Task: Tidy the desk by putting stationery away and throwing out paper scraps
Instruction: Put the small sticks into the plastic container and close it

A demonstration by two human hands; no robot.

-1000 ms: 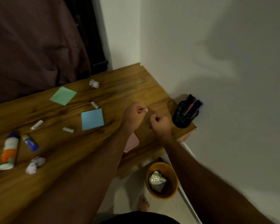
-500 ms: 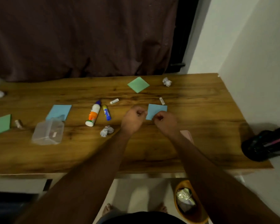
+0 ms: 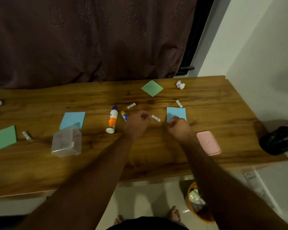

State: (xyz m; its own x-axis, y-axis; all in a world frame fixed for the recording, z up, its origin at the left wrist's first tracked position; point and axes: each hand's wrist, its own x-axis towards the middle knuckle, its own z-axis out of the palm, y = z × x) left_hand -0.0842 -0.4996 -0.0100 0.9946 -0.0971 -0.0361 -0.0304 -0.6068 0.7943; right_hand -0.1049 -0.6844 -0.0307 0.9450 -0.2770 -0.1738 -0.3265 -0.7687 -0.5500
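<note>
- Head view: our left hand (image 3: pixel 136 122) pinches one end of a small white eraser (image 3: pixel 156 118) between thumb and fingertips, near the middle of the desk (image 3: pixel 223 113), roughly midway between its far and near edges.
- The eraser's long axis runs from the pinch out to the right and slightly toward the near edge; its free end points at the blue sticky note (image 3: pixel 176 114) just beside it. We cannot tell whether it is lifted clear of the wood or resting on it.
- Our right hand (image 3: pixel 179 127) is curled into a loose fist over the near corner of that blue note; we cannot tell whether anything is inside the fist.
- We judge the step in hand to be gathering loose erasers for the clear plastic box (image 3: pixel 66 141), which lies toward the left end near the front edge, tipped on its side.
- To do it well, we should take a firmer hold nearer the eraser's middle so it does not swivel, then carry it left past the glue bottle (image 3: pixel 112 121) and glue stick (image 3: pixel 123 115) without knocking them.
- More erasers wait: one (image 3: pixel 131 105) beyond the glue stick, one (image 3: pixel 179 103) past the blue note's far edge.
</note>
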